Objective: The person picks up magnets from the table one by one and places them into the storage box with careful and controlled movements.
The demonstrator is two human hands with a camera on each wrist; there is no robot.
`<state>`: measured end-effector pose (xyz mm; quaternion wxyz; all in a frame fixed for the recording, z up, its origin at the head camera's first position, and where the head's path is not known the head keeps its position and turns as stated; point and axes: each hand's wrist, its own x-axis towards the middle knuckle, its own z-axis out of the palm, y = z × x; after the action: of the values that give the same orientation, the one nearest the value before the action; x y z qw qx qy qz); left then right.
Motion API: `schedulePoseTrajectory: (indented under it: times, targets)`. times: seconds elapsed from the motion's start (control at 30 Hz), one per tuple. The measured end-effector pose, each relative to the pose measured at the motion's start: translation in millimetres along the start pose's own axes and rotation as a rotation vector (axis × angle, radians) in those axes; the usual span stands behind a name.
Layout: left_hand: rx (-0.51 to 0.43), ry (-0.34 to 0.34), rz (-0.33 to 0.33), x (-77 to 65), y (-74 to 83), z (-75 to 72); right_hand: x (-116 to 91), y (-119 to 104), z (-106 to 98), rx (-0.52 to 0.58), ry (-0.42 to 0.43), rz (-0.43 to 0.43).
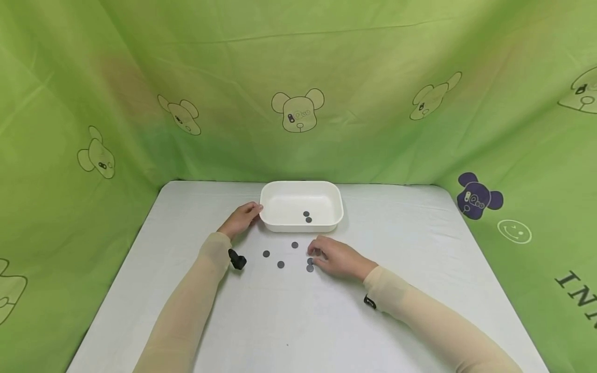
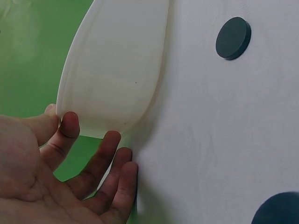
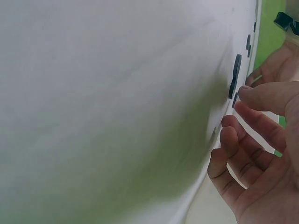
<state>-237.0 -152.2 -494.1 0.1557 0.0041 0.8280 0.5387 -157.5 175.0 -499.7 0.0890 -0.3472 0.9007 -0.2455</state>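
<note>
Thumb and index finger of my left hand (image 2: 79, 172) pinch the left end of a white plastic tub (image 1: 298, 228) at its rim. The other fingers spread just below the tub's corner. Two dark round discs (image 1: 306, 214) lie inside the tub, toward its front. My right hand (image 1: 339, 257) is low over the table in front of the tub, fingers bent and thumb apart from the index finger. Its thumb tip comes right at a pair of touching dark discs (image 1: 310, 268). No disc shows gripped between its fingertips (image 3: 247, 94).
Several more dark discs lie loose on the white-covered table (image 1: 289, 321), among them one disc (image 1: 295, 245) near the tub and one disc (image 1: 266, 254) by the left wrist. A green curtain (image 1: 298, 155) with bear prints stands behind the tub and along both sides.
</note>
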Motion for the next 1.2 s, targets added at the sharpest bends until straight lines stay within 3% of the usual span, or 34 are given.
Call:
schedulePoseTrajectory:
  times: [1.2]
  targets:
    - [0.017, 0.005, 0.008, -0.1, -2.2, 1.8, -1.4, 5.4, 8.1, -0.103, 0.018, -0.088]
